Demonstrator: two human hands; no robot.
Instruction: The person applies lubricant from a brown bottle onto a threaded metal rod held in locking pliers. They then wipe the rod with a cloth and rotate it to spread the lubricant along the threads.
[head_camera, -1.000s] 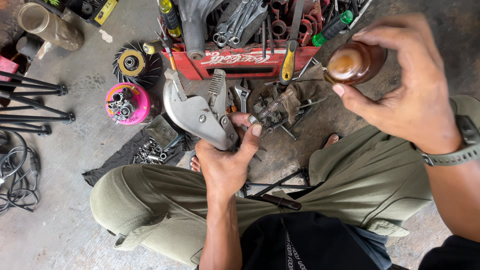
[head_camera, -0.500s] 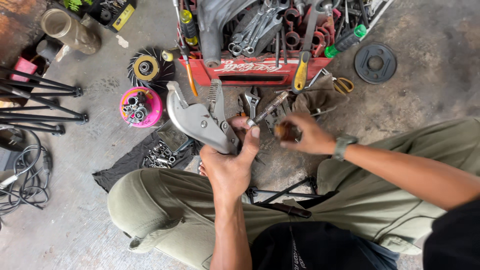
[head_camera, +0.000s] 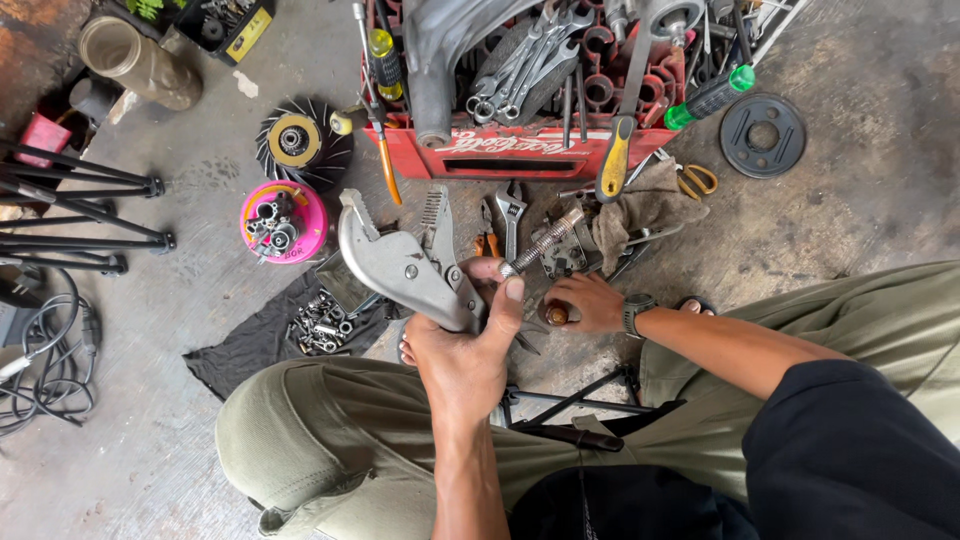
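Observation:
My left hand (head_camera: 462, 352) grips the handles of large grey pliers (head_camera: 400, 262), whose toothed jaws stand apart and point up and away from me. A threaded metal rod (head_camera: 545, 243) slants up to the right from beside my left thumb. My right hand (head_camera: 592, 300), with a watch on its wrist, is low by the floor and closed on a small brown bottle (head_camera: 556, 314), just right of the pliers' handles. My legs in olive trousers frame both hands.
A red crate (head_camera: 500, 155) full of wrenches and screwdrivers stands ahead. An adjustable wrench (head_camera: 512, 212), a rag (head_camera: 645, 205), yellow scissors (head_camera: 697, 181) and a black disc (head_camera: 763, 135) lie nearby. A pink tub of parts (head_camera: 283, 222), a black cloth with bolts (head_camera: 300, 335) and tripod legs (head_camera: 90, 210) are to the left.
My right hand has come down from near the camera to the floor beside the pliers, still holding the brown bottle. The left hand has kept hold of the pliers.

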